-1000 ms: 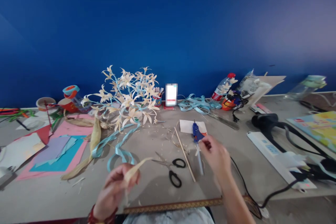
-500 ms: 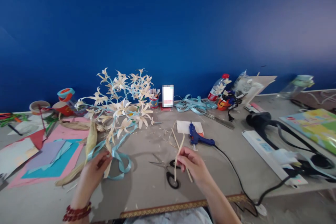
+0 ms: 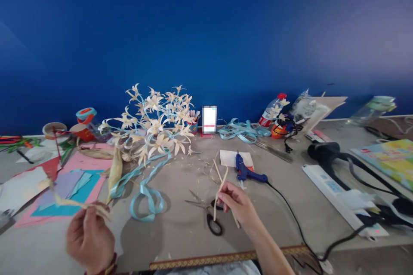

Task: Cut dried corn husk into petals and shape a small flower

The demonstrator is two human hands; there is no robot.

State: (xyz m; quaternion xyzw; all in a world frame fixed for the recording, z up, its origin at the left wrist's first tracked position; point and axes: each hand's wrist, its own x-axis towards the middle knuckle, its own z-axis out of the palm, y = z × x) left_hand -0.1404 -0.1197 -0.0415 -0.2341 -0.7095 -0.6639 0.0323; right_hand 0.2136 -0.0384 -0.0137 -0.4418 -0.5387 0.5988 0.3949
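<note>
Grey table (image 3: 183, 240); left hand (image 3: 91, 237) pinching dried husk (image 3: 69, 202); right hand (image 3: 236, 202) pinching pale strip (image 3: 215, 211) over scissors (image 3: 207, 206).

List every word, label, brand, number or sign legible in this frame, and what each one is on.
None can be read with certainty.
Bottle label: pale marks on red, too small and blurred.
Colorful booklet: a red logo-like patch and pale lettering, too blurred.
Upright screen: pixelated, nothing legible.
Power strip: no legible marking.
</note>
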